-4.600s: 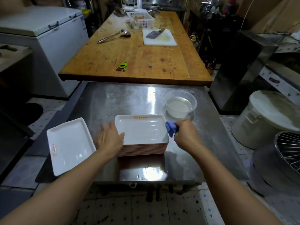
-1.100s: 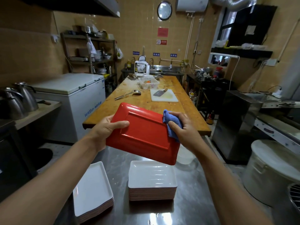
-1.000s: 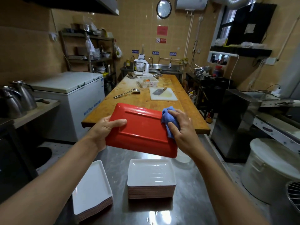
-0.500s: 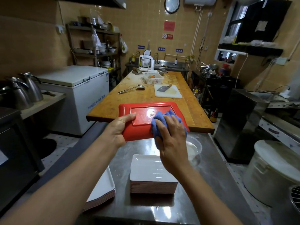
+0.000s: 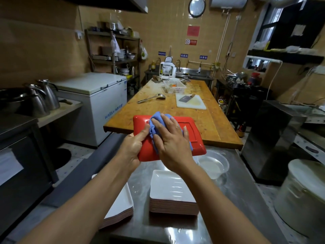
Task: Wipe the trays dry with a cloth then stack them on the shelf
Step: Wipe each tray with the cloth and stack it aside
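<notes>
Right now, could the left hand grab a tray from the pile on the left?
Probably not at once: the left hand grips the red tray that the right hand wipes with the blue cloth. The left pile of trays lies uncovered below.

left hand [image 5: 132, 147]: is gripping at 9 o'clock, thumb on top
right hand [image 5: 171, 141]: is pressing flat, fingers spreading toward 12 o'clock

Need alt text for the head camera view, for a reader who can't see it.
A person's left hand grips a red tray by its edge while the right hand presses a blue cloth onto it. Below, two stacks of trays sit on a steel table.
</notes>
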Demonstrator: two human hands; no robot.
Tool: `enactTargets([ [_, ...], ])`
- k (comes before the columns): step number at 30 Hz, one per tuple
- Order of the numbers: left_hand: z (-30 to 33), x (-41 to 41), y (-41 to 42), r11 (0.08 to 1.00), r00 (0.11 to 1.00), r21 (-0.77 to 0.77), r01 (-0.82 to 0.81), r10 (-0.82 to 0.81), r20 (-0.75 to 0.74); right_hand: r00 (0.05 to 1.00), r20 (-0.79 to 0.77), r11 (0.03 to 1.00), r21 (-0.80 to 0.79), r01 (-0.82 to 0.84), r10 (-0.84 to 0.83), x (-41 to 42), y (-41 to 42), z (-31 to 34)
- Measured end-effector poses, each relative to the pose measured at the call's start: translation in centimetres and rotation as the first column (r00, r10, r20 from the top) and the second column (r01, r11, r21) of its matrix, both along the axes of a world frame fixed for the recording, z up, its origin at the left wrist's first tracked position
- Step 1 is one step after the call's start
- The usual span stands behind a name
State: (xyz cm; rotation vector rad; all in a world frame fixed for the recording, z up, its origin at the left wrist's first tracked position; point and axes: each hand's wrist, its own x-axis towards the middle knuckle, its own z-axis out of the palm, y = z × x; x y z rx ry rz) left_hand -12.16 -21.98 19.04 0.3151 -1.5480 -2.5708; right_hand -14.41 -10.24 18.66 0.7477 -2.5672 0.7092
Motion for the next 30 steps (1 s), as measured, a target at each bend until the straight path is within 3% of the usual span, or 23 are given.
enactTargets([
  [6, -0.8, 0.9, -1.8, 1.0, 0.999, -0.002, -0.007, 0.007, -0.038, 0.987, 0.054, 0.988, -0.033, 0.151, -0.149, -2.8, 2.4, 0.4],
  [13, -1.2, 1.2, -3.5, 0.999, 0.999, 0.045, -0.029, 0.03, -0.03, 0.958, 0.259, 0.923, -0.324, 0.208, -0.125, -4.1, 2.8, -0.2],
  [17, -2.1, 1.2, -4.5, 0.995, 0.997, 0.065, -0.076, 0.075, 0.012, 0.983, 0.142, 0.944, -0.292, 0.152, -0.114, -2.9, 2.6, -2.7],
  [23, -3.1, 1.4, -5.9, 0.985, 0.993, 0.133, -0.111, 0.105, 0.049, 0.955, 0.282, 0.781, -0.574, 0.247, -0.094, -1.8, 1.9, -5.1],
  [30, -3.3, 2.5, -9.0, 0.974, 0.973, 0.008, -0.228, 0.228, 0.047, 0.909, 0.394, 0.764, -0.543, 0.35, -0.136, -1.2, 0.6, -8.2],
])
